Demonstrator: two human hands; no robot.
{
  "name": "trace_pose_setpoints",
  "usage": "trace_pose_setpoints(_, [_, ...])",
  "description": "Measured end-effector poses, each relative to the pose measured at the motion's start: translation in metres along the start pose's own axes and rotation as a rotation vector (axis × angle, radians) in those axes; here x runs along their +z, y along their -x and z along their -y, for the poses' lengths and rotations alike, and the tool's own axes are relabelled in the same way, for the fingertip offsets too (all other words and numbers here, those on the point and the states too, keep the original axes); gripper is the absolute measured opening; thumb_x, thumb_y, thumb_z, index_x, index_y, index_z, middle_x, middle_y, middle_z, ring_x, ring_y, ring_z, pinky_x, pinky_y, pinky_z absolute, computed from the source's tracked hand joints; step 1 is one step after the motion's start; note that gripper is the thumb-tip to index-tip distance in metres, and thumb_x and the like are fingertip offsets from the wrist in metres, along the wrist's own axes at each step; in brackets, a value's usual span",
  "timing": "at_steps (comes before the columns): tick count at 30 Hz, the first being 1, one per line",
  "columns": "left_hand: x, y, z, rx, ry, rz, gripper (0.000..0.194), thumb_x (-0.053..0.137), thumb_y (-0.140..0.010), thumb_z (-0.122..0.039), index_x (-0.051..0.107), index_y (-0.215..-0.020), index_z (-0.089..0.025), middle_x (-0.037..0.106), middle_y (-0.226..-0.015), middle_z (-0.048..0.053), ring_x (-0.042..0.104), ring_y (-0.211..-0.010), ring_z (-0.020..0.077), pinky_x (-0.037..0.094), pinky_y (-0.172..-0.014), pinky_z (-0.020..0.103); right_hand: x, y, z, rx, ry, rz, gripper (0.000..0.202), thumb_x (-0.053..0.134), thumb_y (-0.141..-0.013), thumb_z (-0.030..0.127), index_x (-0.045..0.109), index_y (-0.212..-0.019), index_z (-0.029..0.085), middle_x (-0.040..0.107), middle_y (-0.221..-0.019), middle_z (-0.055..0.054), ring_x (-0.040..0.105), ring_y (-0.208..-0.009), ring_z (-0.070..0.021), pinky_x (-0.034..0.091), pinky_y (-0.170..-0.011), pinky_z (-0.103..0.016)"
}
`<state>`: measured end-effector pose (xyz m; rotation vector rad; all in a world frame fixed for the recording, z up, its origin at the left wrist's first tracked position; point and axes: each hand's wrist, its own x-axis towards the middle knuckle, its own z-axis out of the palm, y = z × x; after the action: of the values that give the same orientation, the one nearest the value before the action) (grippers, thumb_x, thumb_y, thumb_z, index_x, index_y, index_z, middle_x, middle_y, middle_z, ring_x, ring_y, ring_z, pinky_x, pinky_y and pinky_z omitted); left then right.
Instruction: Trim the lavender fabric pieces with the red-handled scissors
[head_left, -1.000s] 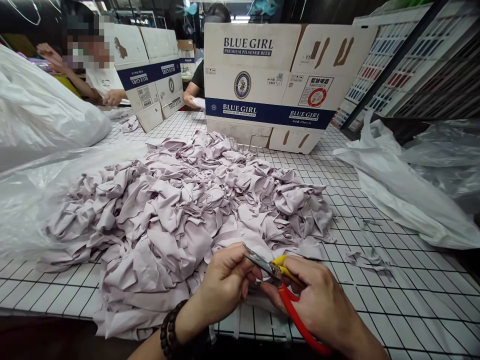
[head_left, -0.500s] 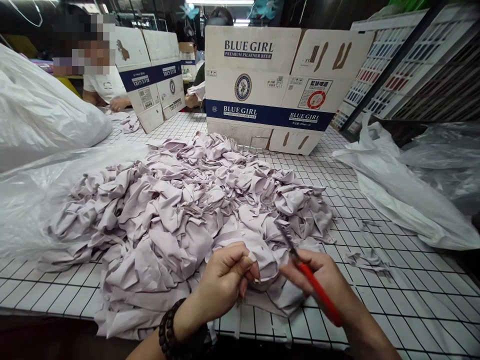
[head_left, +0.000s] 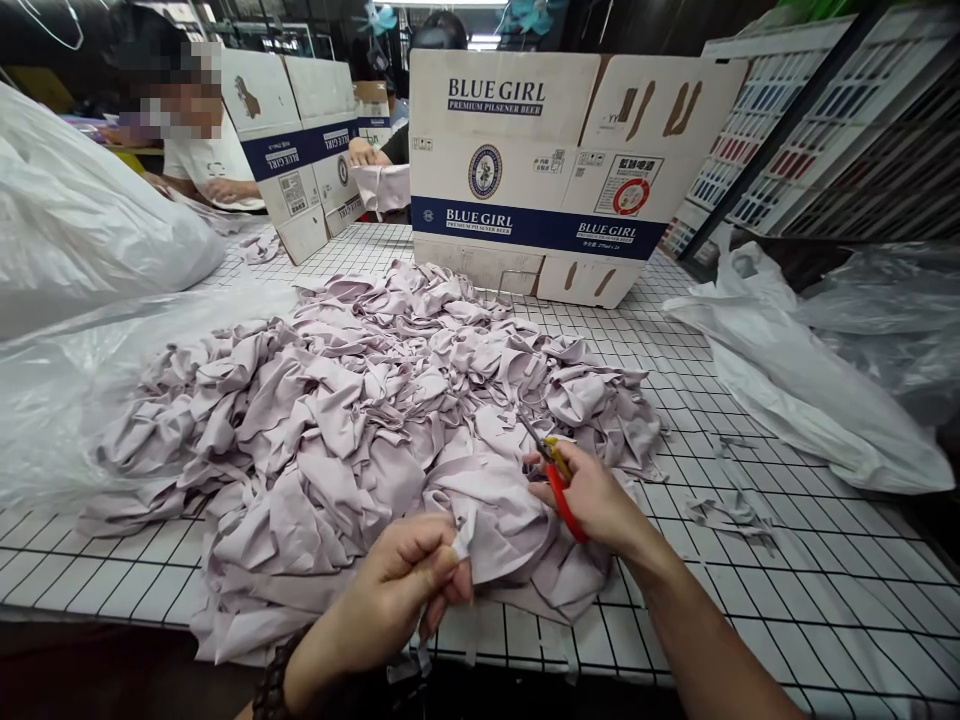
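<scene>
My left hand (head_left: 412, 580) is pinched closed on the edge of a pale lilac fabric piece (head_left: 487, 510), and a short narrow strip sticks up from between its thumb and fingers. To the right and a bit farther off, my right hand (head_left: 589, 495) grips scissors with red and yellow handles (head_left: 559, 490). Their dark blades point up and left over the cloth, apart from the left hand. A wide heap of crumpled lilac fabric pieces (head_left: 337, 400) lies just beyond both hands.
Beer cartons (head_left: 517, 150) stand on edge across the gridded table (head_left: 660, 620). Clear plastic (head_left: 90, 220) covers the left side. A white plastic bag (head_left: 825, 380) and fabric scraps (head_left: 735, 515) lie at right. Two people sit behind the cartons, one with a hand (head_left: 367, 153) on cloth.
My right hand has moved up and left with the scissors. My left hand has shifted left and down, still pinching the fabric. Behind the carton, a person's hand and cloth moved up and left.
</scene>
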<state>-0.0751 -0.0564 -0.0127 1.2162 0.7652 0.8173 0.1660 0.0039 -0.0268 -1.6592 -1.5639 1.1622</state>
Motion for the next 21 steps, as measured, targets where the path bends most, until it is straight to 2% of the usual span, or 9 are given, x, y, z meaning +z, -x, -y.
trace_pose_setpoints(3, [-0.005,0.018,-0.007,-0.052,-0.249,0.164,0.052,0.044,-0.092,-0.055,0.064,-0.067,-0.014,0.046,-0.059,-0.002,0.047,-0.046,0.006,0.038,-0.049,0.018,0.011,-0.011,0.005,-0.012,0.094,-0.003,0.022,0.075,-0.06,0.027,0.057,-0.07,0.02,0.061,-0.066,0.002,0.057,-0.062,-0.0162,0.043,-0.056,-0.025])
trace_pose_setpoints(6, [-0.009,0.03,-0.015,-0.146,-0.584,0.285,0.04,0.046,-0.095,-0.045,0.071,-0.078,-0.018,0.062,-0.081,0.003,0.061,-0.077,0.014,0.046,-0.074,0.022,0.013,-0.016,0.002,-0.015,0.129,-0.047,0.022,0.072,-0.062,0.026,0.051,-0.062,0.021,0.057,-0.06,0.003,0.051,-0.058,-0.0149,0.039,-0.053,-0.025])
trace_pose_setpoints(7, [-0.011,0.03,-0.017,-0.171,-0.692,0.259,0.036,0.047,-0.095,-0.042,0.071,-0.081,-0.019,0.064,-0.094,0.005,0.062,-0.087,0.0163,0.046,-0.08,0.024,0.011,-0.016,-0.001,-0.015,0.129,-0.057,0.019,0.071,-0.063,0.027,0.052,-0.065,0.021,0.058,-0.062,0.003,0.052,-0.06,-0.0154,0.04,-0.054,-0.025])
trace_pose_setpoints(9, [-0.013,0.023,-0.019,-0.175,-0.881,0.095,0.036,0.044,-0.096,-0.04,0.07,-0.082,-0.019,0.062,-0.113,0.007,0.063,-0.095,0.0196,0.046,-0.086,0.029,0.003,-0.014,-0.007,-0.012,0.111,-0.064,0.018,0.069,-0.066,0.029,0.056,-0.075,0.021,0.063,-0.07,0.0,0.057,-0.065,-0.0174,0.044,-0.058,-0.026])
trace_pose_setpoints(11, [-0.016,0.005,-0.016,-0.102,-1.01,-0.115,0.037,0.039,-0.097,-0.039,0.069,-0.088,-0.019,0.061,-0.114,0.008,0.063,-0.095,0.0214,0.047,-0.086,0.033,-0.005,-0.01,-0.014,-0.014,0.084,-0.044,0.024,0.069,-0.067,0.029,0.06,-0.087,0.02,0.067,-0.08,-0.003,0.062,-0.072,-0.0196,0.048,-0.063,-0.028])
trace_pose_setpoints(13, [-0.016,-0.022,-0.008,0.003,-1.091,-0.219,0.03,0.043,-0.097,-0.037,0.066,-0.103,-0.018,0.062,-0.109,0.009,0.061,-0.098,0.0234,0.047,-0.088,0.036,-0.011,-0.006,-0.02,-0.026,0.059,-0.002,0.029,0.068,-0.067,0.028,0.061,-0.094,0.019,0.069,-0.086,-0.005,0.065,-0.076,-0.0206,0.051,-0.066,-0.028])
trace_pose_setpoints(15, [-0.014,-0.05,0.005,0.06,-1.159,-0.198,0.03,0.054,-0.092,-0.033,0.06,-0.117,-0.017,0.062,-0.111,0.011,0.059,-0.102,0.026,0.047,-0.089,0.038,-0.012,-0.003,-0.025,-0.052,0.045,0.029,0.028,0.066,-0.069,0.027,0.062,-0.096,0.02,0.07,-0.089,-0.005,0.066,-0.079,-0.0207,0.052,-0.068,-0.029])
trace_pose_setpoints(17, [-0.011,-0.072,0.018,0.048,-1.183,-0.158,0.035,0.061,-0.087,-0.026,0.058,-0.12,-0.014,0.063,-0.11,0.013,0.06,-0.1,0.0274,0.047,-0.088,0.04,-0.008,-0.004,-0.03,-0.088,0.04,0.029,0.025,0.065,-0.071,0.026,0.062,-0.095,0.02,0.07,-0.087,-0.004,0.066,-0.082,-0.0209,0.052,-0.07,-0.029])
trace_pose_setpoints(21, [-0.012,-0.084,0.029,0.01,-1.119,-0.155,0.014,0.057,-0.088,-0.022,0.065,-0.097,-0.014,0.065,-0.09,0.008,0.061,-0.086,0.0229,0.048,-0.079,0.035,-0.001,-0.011,-0.036,-0.136,0.036,0.002,0.017,0.068,-0.069,0.027,0.061,-0.084,0.02,0.065,-0.073,0.0,0.062,-0.074,-0.0192,0.049,-0.065,-0.027])
